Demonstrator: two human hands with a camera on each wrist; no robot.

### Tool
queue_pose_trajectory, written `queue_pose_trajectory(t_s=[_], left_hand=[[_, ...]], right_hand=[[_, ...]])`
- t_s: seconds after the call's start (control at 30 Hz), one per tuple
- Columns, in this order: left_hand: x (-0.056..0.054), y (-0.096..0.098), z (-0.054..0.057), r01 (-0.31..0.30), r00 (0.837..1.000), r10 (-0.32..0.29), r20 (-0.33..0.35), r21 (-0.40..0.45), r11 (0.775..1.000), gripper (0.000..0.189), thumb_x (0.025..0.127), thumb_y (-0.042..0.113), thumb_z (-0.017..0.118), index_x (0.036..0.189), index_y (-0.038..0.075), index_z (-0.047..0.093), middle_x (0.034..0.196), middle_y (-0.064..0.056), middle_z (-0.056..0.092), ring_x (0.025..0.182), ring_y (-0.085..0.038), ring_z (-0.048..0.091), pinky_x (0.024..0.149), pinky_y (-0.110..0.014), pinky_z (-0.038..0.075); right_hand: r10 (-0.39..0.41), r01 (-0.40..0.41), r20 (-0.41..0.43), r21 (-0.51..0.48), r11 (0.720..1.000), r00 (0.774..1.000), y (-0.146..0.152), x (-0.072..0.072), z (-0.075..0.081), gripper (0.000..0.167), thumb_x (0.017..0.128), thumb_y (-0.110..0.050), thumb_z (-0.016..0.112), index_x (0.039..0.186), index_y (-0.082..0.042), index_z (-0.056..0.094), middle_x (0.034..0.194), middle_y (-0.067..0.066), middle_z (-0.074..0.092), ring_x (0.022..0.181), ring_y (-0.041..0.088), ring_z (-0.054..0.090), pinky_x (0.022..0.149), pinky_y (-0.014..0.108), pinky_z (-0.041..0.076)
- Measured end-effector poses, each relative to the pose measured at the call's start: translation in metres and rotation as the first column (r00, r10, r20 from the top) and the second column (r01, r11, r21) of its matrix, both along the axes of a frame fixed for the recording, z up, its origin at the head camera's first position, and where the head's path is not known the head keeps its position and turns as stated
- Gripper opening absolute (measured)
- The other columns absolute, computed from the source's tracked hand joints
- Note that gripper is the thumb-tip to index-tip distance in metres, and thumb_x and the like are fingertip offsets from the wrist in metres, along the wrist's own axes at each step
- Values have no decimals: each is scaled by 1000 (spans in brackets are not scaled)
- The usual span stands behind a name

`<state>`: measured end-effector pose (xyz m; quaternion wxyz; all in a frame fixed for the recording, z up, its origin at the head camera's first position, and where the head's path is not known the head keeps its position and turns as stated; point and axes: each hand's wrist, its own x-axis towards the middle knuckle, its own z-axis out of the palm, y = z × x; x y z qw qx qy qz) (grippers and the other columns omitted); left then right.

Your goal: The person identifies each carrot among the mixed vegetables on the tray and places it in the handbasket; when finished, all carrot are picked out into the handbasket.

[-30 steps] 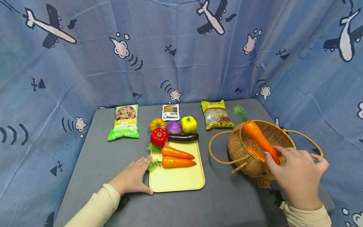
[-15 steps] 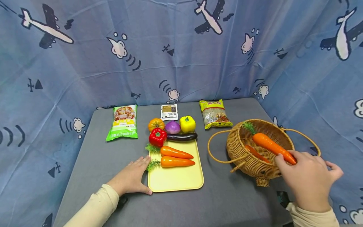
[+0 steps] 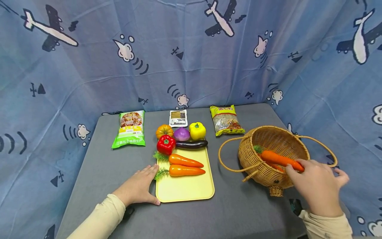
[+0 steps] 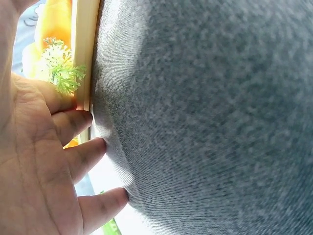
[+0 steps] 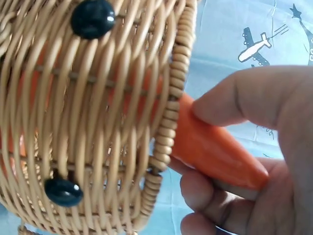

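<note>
Nearest, the left hand (image 3: pixel 138 186) lies spread against the yellow tray (image 3: pixel 185 190); the right hand (image 3: pixel 320 186) pinches the held carrot (image 3: pixel 276 158) by its slim end, its leafy end inside the wicker basket (image 3: pixel 248 158); that smooth taper could slip, I'd say, or snag the wicker and rock it; beyond, a jolted tray might roll the eggplant (image 3: pixel 191 144).

In your view: four carrots (image 3: pixel 279 160), two peppers (image 3: pixel 166 146), one eggplant (image 3: pixel 191 144), one purple onion (image 3: pixel 181 134), one pumpkin (image 3: pixel 164 130), three food packets (image 3: pixel 130 130), one tray (image 3: pixel 185 191), one basket (image 3: pixel 247 153).
</note>
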<state>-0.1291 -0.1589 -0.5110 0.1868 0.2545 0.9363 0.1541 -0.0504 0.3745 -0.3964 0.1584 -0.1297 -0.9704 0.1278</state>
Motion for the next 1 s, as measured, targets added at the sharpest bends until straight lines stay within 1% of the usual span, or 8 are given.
queue_pose_trajectory(t_s=[0.07,0.2,0.3,0.43,0.57,0.67,0.83,1.0], left_hand=[[0,0,0,2,1000,-2,0,-4,1000,133,69,69,91,167,1,33,172,-15,32,158,-39,28,121,-67,28],[0,0,1,6,1000,-6,-3,3,1000,132,69,68,92,166,0,34,171,-16,33,157,-40,29,120,-67,29],[0,0,0,8,1000,-8,-5,1,1000,132,69,68,92,166,0,34,171,-16,33,157,-40,29,120,-67,29],[0,0,0,5,1000,-5,-4,-8,1000,132,69,69,92,167,1,33,172,-15,32,158,-39,27,121,-67,28],[0,1,0,1,1000,-1,0,-3,1000,132,69,68,92,167,1,33,172,-15,32,158,-39,28,121,-67,27],[-1,1,1,-2,1000,2,3,-1,1000,132,69,67,92,167,1,33,172,-15,32,158,-39,28,121,-67,27],[0,1,1,-2,1000,2,3,-1,1000,132,69,67,93,167,1,33,172,-15,32,158,-39,28,121,-67,28],[-1,1,1,-1,1000,1,4,1,1000,132,69,67,93,166,0,33,172,-16,32,158,-40,28,121,-67,28]], right_hand=[[21,-21,10,4,1000,1000,1,-2,-2,25,93,-28,72,81,-7,75,72,10,64,75,39,53,88,79,11],[51,-51,46,2,999,998,3,-5,-5,25,94,-28,72,94,-3,77,79,15,66,78,40,54,82,77,13],[49,-48,83,-9,999,995,4,-7,-7,27,94,-27,70,102,-3,78,84,16,68,82,39,55,79,74,14],[37,-36,147,-13,999,988,4,-11,-8,29,94,-25,65,106,-2,77,86,13,69,84,40,54,77,72,14],[32,-28,198,-21,999,980,4,-14,-7,33,96,-24,62,113,0,76,93,17,71,89,47,49,78,74,12],[25,-20,191,-32,999,981,3,-14,-7,29,95,-23,64,110,-1,76,92,18,72,91,51,47,80,76,11],[19,-14,138,-36,999,990,2,-14,-6,20,91,-19,68,99,-6,79,72,6,67,86,48,51,80,76,11],[17,-11,138,-41,999,990,1,-15,-5,18,89,-18,70,95,-5,81,69,3,66,88,48,48,83,78,9]])
